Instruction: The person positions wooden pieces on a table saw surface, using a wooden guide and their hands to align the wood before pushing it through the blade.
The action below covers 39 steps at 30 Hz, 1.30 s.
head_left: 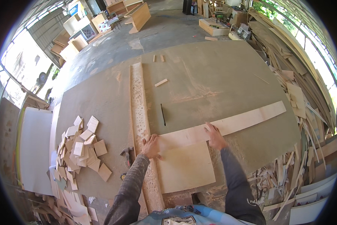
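A long pale plywood strip (247, 120) lies slantwise across the work table, reaching from beside a pitted wooden rail (139, 97) toward the right edge. My left hand (150, 147) grips the strip's left end, close against the rail, its thumb toward me. Around the strip's middle is my right hand (215, 137), fingers over the far edge. A squarish plywood panel (187, 168) lies on the near side, its far edge meeting the strip. Just beyond the strip rests a thin black pen or pencil (163, 114). A hammer (128, 156) lies left of my left forearm.
Small wooden squares (79, 147) are heaped on the table's left part. Short sticks (161, 82) lie farther back. What looks like a tape measure (123, 176) sits near the hammer. Offcuts (277, 176) and stacked boards (303, 63) crowd the right; a white panel (36, 146) stands left.
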{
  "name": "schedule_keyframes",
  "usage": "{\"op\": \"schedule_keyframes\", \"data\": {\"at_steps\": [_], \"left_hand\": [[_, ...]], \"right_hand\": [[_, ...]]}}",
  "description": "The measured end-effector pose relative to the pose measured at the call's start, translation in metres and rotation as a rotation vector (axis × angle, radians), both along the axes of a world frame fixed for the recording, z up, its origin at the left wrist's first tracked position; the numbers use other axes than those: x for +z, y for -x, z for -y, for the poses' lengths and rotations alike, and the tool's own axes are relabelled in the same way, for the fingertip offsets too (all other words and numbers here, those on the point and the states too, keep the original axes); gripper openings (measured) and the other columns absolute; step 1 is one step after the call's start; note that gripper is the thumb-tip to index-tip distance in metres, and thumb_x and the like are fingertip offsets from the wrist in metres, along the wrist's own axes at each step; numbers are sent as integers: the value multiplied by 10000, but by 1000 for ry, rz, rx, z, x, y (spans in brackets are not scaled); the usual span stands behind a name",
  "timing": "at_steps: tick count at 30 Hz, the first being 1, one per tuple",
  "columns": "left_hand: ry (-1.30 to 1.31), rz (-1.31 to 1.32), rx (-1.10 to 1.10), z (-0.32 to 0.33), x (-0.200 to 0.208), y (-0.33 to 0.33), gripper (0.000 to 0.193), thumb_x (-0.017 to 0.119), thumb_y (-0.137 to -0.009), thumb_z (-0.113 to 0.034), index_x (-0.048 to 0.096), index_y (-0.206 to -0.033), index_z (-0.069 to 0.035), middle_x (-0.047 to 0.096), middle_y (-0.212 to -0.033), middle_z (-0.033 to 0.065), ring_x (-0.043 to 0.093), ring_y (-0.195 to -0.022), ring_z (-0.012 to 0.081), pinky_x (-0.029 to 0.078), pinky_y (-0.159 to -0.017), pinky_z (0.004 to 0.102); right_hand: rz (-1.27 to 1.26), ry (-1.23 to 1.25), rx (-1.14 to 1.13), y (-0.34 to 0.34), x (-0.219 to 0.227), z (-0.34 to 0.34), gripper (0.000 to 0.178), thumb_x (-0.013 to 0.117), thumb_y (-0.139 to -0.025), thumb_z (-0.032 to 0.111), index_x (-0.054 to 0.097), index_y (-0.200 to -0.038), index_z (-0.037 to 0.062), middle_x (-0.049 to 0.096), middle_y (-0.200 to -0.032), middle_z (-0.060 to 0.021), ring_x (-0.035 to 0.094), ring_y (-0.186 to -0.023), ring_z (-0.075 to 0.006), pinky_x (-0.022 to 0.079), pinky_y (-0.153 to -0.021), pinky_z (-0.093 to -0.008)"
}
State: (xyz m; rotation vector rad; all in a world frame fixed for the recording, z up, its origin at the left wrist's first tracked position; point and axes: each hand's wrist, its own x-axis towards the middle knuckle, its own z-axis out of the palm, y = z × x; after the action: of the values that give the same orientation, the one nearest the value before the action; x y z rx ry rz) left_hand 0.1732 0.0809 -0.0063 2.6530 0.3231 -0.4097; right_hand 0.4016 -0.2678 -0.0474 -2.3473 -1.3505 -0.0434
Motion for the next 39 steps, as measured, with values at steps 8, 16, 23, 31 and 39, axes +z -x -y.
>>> {"op": "schedule_keyframes", "data": {"at_steps": [8,16,23,31,39], "left_hand": [[-1,-1,26,10,14,-8,1336,1001,-302,-422,424,-1452,-64,408,-1480,95,330,-1489,311,116,-1142,748],[21,-4,34,9,8,-5,1321,1003,-310,-426,427,-1443,-66,389,-1500,101,321,-1493,305,106,-1139,755],[23,54,1,0,10,-12,1209,1001,-337,-399,466,-1372,-78,422,-1439,78,360,-1446,294,162,-1113,737],[-3,60,-28,-21,17,-36,1181,998,-330,-418,482,-1330,-59,444,-1389,69,370,-1407,264,215,-1074,609],[42,59,-37,-37,14,-55,1217,1003,-312,-428,476,-1334,-27,444,-1388,75,381,-1396,280,233,-1072,586]], "right_hand": [[-347,-73,15,278,28,35,698,739,-870,480,572,-1437,108,404,-1592,-187,315,-1515,-364,207,-1214,-580],[-215,47,-28,305,4,35,612,745,-873,389,598,-1426,172,402,-1616,-109,334,-1519,-315,222,-1218,-566],[-233,74,-59,300,10,28,576,731,-883,378,615,-1407,169,409,-1611,-98,332,-1516,-314,217,-1218,-566],[-255,46,-69,278,10,6,542,713,-901,359,623,-1393,150,418,-1602,-94,319,-1520,-298,179,-1233,-543],[-275,18,-72,260,11,-7,545,716,-901,315,606,-1408,151,388,-1622,-94,283,-1538,-293,156,-1240,-544]]}}
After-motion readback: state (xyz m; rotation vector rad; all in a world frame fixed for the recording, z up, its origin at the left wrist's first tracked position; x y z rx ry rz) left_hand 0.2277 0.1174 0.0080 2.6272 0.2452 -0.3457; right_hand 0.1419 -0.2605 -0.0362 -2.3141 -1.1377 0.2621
